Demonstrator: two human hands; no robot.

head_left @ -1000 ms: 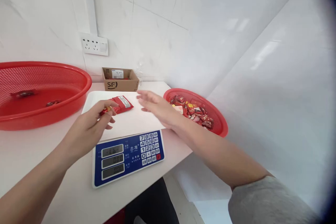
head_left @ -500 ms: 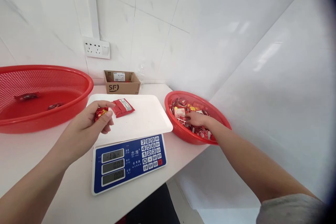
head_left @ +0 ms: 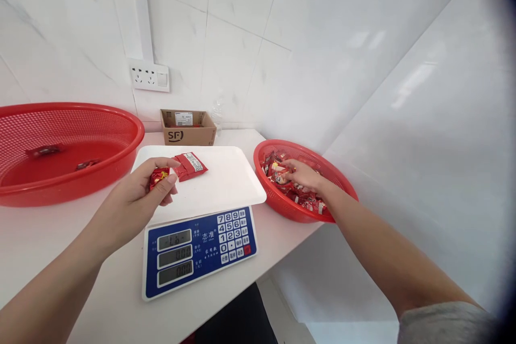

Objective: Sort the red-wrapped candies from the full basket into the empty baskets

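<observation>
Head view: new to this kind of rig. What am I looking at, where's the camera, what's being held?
There is no machine arm here: these are a person's own bare hands, seen from one camera worn on the head, looking forward and down.

On the table stands a scale with a white tray; a red pouch lies on it. Behind is a cardboard box.

The left hand holds a small red packet over the tray. The right hand reaches into the right basket, among wrapped packets; whether it grips one is unclear. The left basket shows a couple of dark packets.
</observation>
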